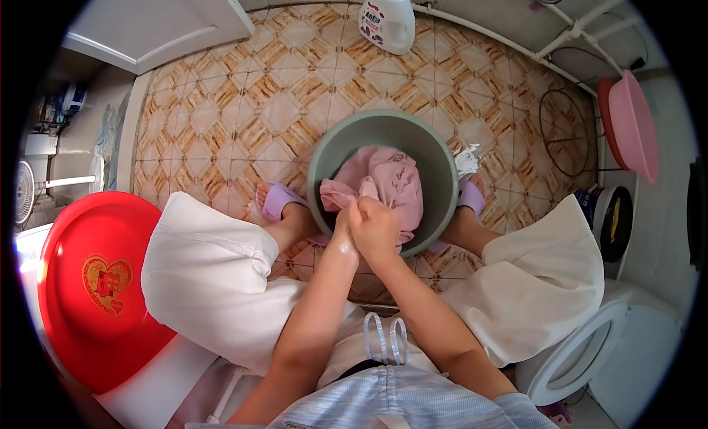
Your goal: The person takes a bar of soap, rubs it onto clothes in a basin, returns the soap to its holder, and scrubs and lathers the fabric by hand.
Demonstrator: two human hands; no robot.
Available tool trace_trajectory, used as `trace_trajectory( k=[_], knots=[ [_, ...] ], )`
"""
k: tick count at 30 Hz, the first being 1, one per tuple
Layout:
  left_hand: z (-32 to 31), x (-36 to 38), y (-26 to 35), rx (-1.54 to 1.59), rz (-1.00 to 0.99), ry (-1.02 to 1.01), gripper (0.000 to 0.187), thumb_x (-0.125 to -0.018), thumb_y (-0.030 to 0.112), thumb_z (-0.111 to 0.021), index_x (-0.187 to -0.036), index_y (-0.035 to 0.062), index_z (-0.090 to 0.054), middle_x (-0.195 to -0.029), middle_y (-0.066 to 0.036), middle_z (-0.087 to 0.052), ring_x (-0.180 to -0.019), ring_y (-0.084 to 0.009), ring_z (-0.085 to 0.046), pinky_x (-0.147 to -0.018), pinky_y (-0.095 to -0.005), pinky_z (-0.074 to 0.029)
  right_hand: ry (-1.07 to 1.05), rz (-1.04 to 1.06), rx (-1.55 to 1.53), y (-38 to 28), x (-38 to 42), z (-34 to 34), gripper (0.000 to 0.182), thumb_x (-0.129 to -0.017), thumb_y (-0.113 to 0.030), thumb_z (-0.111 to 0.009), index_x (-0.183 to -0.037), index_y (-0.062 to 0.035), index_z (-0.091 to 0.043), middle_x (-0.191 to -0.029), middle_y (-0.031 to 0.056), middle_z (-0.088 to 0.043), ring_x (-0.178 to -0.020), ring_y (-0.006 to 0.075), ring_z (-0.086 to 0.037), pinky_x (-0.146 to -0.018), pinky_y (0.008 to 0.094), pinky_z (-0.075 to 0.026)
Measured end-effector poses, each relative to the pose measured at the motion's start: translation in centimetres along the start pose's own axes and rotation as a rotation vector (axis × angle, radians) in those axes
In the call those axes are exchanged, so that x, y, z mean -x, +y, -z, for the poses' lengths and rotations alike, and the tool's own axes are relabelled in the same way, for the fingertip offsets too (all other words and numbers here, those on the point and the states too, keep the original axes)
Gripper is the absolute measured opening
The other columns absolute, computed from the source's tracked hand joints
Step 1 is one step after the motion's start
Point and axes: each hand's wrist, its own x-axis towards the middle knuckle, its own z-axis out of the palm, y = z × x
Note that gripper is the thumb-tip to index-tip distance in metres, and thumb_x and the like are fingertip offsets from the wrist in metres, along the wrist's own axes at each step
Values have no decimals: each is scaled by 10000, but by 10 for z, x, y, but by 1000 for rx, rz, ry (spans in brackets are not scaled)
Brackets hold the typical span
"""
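Observation:
A pink garment (389,180) lies bunched in a grey-green basin (346,138) on the tiled floor between my feet. Both hands meet at the basin's near rim. My left hand (345,224) and my right hand (377,226) are pressed together, each gripping a fold of the pink garment. My forearms look wet. My feet wear purple slippers (274,200) on either side of the basin.
A white detergent bottle (388,18) stands at the far wall. A red basin (88,281) sits at my left, a pink basin (634,123) leans at the right wall, a white toilet (582,355) is at the right. White foam (467,161) lies beside the basin.

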Motion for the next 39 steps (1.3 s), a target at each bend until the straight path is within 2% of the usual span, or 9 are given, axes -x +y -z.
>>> trace_trajectory(
  k=[6, 7, 12, 15, 16, 25, 26, 33, 39],
  knots=[
    [-17, 7, 18, -67, -99, 112, 212, -946, 245, -472, -936, 85, -612, -815, -42, -628, -667, -157, -605, -632, -273, -511, 35, -417, -117, -4, -11, 14, 213, -842, -278, -622, -835, -91, -519, -601, 155, -560, -547, 341, -569, -517, 415, -413],
    [36, -21, 24, 161, 7, -746, 226, -950, 265, -472, -940, 87, -611, -804, -38, -622, -696, -154, -607, -642, -273, -512, -78, -302, -117, -26, -2, 17, 252, -841, -295, -625, -766, -81, -515, -586, 156, -549, -536, 338, -561, -507, 402, -406],
    [-16, -5, -9, -2, -24, 173, 199, -921, 246, -519, -914, 68, -607, -833, -15, -622, -703, -115, -604, -607, -258, -486, 95, -501, 22, 32, -28, 20, 336, -836, -270, -632, -623, -53, -491, -537, 152, -508, -491, 330, -524, -477, 404, -384],
    [-18, 4, -4, -193, -37, 157, 198, -922, 236, -530, -953, 51, -594, -840, -21, -618, -724, -109, -603, -619, -262, -490, 128, -410, 26, 4, -16, 25, 332, -833, -249, -637, -612, -51, -489, -533, 148, -497, -481, 333, -509, -469, 405, -380],
    [65, -37, -3, -421, -178, -510, 214, -932, 247, -525, -990, 49, -584, -832, -22, -605, -708, -123, -591, -607, -273, -485, 47, -241, 49, -14, -2, 21, 345, -830, -254, -640, -598, -52, -483, -535, 144, -497, -479, 336, -496, -469, 404, -380],
    [-30, 18, -4, -126, -93, 69, 201, -962, 270, -469, -918, 98, -563, -768, 0, -547, -674, -130, -552, -593, -276, -459, 81, -390, -35, 12, -10, 19, 298, -840, -208, -589, -620, -38, -483, -570, 167, -515, -516, 352, -518, -493, 416, -389],
    [75, -46, -22, 66, -119, -789, 224, -980, 250, -396, -910, 100, -546, -856, -28, -575, -799, -152, -583, -705, -273, -479, 18, -246, -6, -15, 0, 20, 302, -842, -208, -587, -618, -36, -479, -567, 166, -514, -517, 353, -519, -493, 418, -388],
    [-19, 8, -12, -150, -48, 130, 223, -956, 279, -483, -979, 83, -586, -812, 11, -578, -713, -109, -563, -613, -254, -464, 49, -488, -43, 35, -18, 25, 309, -843, -219, -595, -621, -32, -488, -584, 177, -520, -531, 361, -525, -497, 428, -391],
    [13, -4, -1, -127, -56, -36, 292, -930, 243, -532, -1132, 36, -563, -976, -50, -615, -881, -160, -603, -807, -283, -489, 73, -15, -94, 3, 4, 16, 302, -862, -191, -588, -646, -26, -457, -567, 179, -463, -494, 335, -480, -476, 401, -360]
  ],
)
